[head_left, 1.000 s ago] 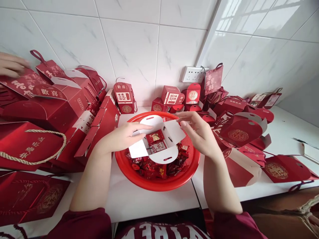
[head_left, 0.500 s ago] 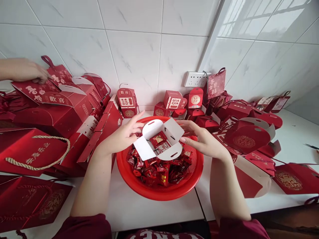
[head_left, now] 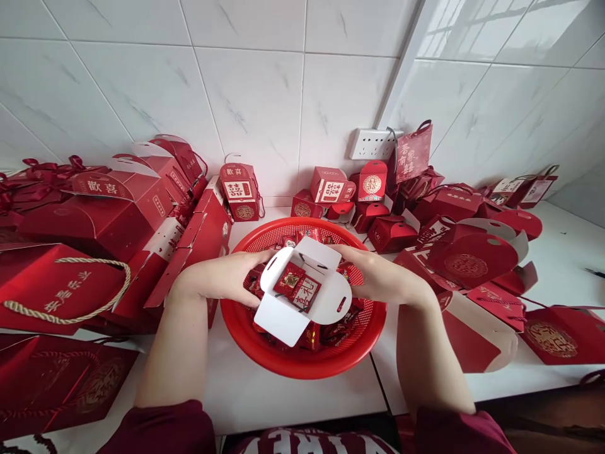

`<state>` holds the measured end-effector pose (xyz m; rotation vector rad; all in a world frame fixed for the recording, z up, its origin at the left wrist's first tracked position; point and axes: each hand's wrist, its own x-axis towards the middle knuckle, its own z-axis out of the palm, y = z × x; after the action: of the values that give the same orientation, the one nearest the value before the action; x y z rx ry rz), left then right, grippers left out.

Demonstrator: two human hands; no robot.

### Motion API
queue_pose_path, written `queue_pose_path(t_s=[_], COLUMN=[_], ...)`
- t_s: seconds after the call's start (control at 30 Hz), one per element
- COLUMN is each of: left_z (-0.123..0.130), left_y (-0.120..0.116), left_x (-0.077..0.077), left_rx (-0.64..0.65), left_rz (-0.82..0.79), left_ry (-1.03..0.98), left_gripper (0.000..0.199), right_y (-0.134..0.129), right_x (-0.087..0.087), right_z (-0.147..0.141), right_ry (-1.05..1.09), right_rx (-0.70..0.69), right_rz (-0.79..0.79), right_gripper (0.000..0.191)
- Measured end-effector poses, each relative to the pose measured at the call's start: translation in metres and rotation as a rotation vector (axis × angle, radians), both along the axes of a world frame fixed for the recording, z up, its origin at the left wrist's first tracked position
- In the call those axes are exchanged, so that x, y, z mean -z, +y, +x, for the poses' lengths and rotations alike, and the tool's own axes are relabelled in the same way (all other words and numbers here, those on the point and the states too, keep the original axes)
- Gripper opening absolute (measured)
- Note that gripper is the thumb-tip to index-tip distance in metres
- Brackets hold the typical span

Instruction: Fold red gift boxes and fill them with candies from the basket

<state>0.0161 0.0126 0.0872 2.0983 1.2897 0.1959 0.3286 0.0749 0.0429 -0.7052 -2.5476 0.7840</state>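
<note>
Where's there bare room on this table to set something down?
On the white table: the near strip between the red basket and the table edge, plus far right, beyond the right-hand boxes. A narrow gap lies behind the basket, beside the upright box. Left-hand boxes and that right-hand pile are crowded.

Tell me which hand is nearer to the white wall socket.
Right. The right hand is below the wall socket in view; the left hand is farther off, below and to its left.
</note>
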Motion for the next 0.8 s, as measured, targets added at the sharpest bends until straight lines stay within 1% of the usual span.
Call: queue_pose_path(t_s=[0.1,0.2,0.3,0.37,0.43,0.47,0.5,0.53,0.6,0.63,0.73,0.8], left_z=[0.000,-0.002,-0.002,-0.003,-0.004,-0.004,-0.004,-0.003,0.002,0.004,0.008,0.005], left_y=[0.002,0.005,0.007,0.008,0.008,0.008,0.008,0.008,0.007,0.007,0.009,0.013], left_x=[0.002,0.005,0.006,0.006,0.005,0.005,0.005,0.005,0.006,0.007,0.011,0.013], left_rx=[-0.009,-0.018,-0.049,-0.062,-0.054,-0.046,-0.044,-0.048,-0.105,-0.154,-0.354,-0.510], left_rz=[-0.024,-0.061,-0.071,-0.074,-0.069,-0.061,-0.051,-0.044,-0.035,-0.034,-0.016,0.035], left_ry=[0.023,0.057,0.051,0.038,0.032,0.029,0.021,0.011,0.006,0.018,0.044,-0.013], left_gripper=[0.091,0.090,0.094,0.098,0.098,0.095,0.088,0.076,0.049,0.046,0.057,0.058], right_y=[0.000,0.000,-0.001,-0.001,0.000,0.000,0.001,0.002,0.004,0.006,0.011,0.014], right_x=[0.000,-0.005,-0.009,-0.010,-0.010,-0.009,-0.008,-0.008,-0.006,-0.005,-0.002,0.000], right_z=[0.000,0.000,-0.001,-0.001,0.000,0.001,0.002,0.003,0.006,0.007,0.011,0.013], right_ry=[0.005,0.064,0.105,0.114,0.113,0.110,0.103,0.093,0.067,0.055,0.018,-0.036], right_rx=[-0.039,-0.110,-0.169,-0.180,-0.157,-0.133,-0.099,-0.057,0.050,0.110,0.296,0.410], right_rz=[0.007,-0.016,-0.035,-0.027,-0.020,-0.017,-0.016,-0.017,-0.022,-0.022,0.009,0.045], right_gripper=[0.076,0.072,0.070,0.069,0.067,0.066,0.065,0.062,0.054,0.050,0.039,0.035])
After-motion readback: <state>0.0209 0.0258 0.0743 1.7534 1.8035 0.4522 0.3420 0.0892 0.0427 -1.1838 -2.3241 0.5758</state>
